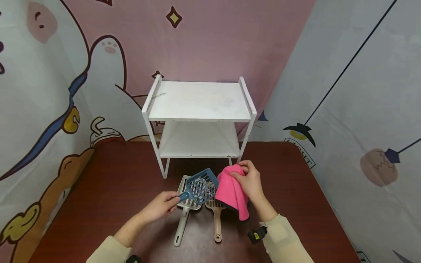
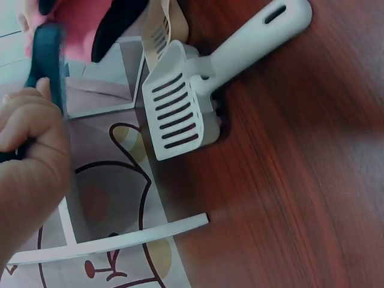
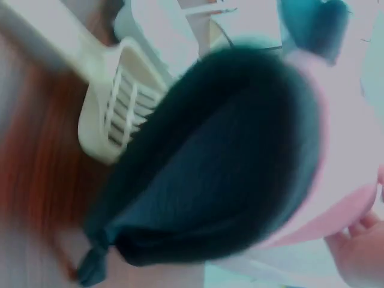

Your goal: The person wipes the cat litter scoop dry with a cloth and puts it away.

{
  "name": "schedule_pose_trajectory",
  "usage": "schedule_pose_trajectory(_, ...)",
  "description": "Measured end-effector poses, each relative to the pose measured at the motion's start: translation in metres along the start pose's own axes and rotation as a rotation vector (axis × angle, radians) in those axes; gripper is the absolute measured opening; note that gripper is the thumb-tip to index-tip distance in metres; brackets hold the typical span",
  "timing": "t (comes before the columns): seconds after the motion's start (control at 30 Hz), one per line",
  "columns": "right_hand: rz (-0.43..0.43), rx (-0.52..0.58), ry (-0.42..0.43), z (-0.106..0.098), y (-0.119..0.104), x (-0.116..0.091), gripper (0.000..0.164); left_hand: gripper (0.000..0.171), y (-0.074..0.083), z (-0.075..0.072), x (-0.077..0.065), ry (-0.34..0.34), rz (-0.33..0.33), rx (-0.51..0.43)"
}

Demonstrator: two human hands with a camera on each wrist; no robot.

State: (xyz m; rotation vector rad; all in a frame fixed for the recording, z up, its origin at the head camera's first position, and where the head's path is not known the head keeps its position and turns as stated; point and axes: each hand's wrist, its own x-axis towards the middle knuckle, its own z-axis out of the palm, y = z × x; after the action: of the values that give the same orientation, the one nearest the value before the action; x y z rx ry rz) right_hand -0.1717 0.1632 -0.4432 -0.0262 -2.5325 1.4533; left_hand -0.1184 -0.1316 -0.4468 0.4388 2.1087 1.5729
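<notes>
My left hand (image 1: 161, 205) grips a blue slotted litter scoop (image 1: 204, 182) by its handle, its head raised over the table. In my right hand (image 1: 252, 182) is a bright pink cloth (image 1: 231, 188) with a dark underside, pinched at its top and hanging beside the blue scoop's head. The right wrist view shows that dark side (image 3: 222, 162) close up and blurred. Below, a light grey litter scoop (image 1: 182, 228) and a beige litter scoop (image 1: 217, 224) lie on the table, handles toward me. The blue scoop partly covers both their heads.
A white two-tier shelf (image 1: 200, 100) stands at the back of the dark red-brown table (image 1: 289, 204), just beyond the scoops. Printed cloth backdrops (image 1: 210, 40) hang behind and at both sides.
</notes>
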Motion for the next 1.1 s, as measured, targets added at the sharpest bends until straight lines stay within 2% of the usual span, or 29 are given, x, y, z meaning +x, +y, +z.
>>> schedule_pose_trajectory(0.07,-0.025,0.029,-0.021,-0.006,0.000,0.002,0.031,0.020,0.000,-0.001,0.000,0.014,0.002,0.020)
schedule_pose_trajectory(0.17,-0.118,0.084,-0.039,-0.007,-0.006,0.002,0.027,0.021,0.002,-0.001,0.003,0.014,-0.008,0.031)
schedule_pose_trajectory(0.37,-0.310,0.105,0.001,-0.002,-0.024,-0.003,0.027,0.023,0.003,0.000,0.011,0.004,-0.018,0.046)
schedule_pose_trajectory(0.47,-0.356,0.101,0.056,-0.003,-0.030,-0.005,0.028,0.023,0.000,-0.002,0.010,0.001,0.000,0.141)
schedule_pose_trajectory(0.53,-0.373,0.116,0.059,-0.002,-0.033,-0.006,0.028,0.023,-0.003,-0.002,0.009,-0.012,0.009,0.204)
schedule_pose_trajectory(0.6,-0.404,0.110,0.013,0.001,-0.035,-0.007,0.027,0.024,-0.005,-0.001,0.009,-0.032,0.011,0.252)
schedule_pose_trajectory(0.67,-0.451,0.076,-0.071,0.008,-0.037,-0.010,0.027,0.024,-0.004,0.001,0.010,-0.047,0.017,0.274)
schedule_pose_trajectory(0.73,-0.505,0.014,-0.148,0.016,-0.039,-0.013,0.027,0.027,-0.001,0.005,0.013,-0.059,0.025,0.295)
schedule_pose_trajectory(0.87,-0.587,-0.119,-0.225,0.030,-0.039,-0.017,0.029,0.028,0.008,0.012,0.019,-0.076,0.056,0.350)
schedule_pose_trajectory(0.97,-0.598,-0.188,-0.287,0.036,-0.037,-0.017,0.029,0.029,0.013,0.014,0.021,-0.066,0.088,0.400)
schedule_pose_trajectory(1.1,-0.552,-0.226,-0.357,0.037,-0.032,-0.015,0.028,0.025,0.017,0.014,0.020,-0.023,0.124,0.455)
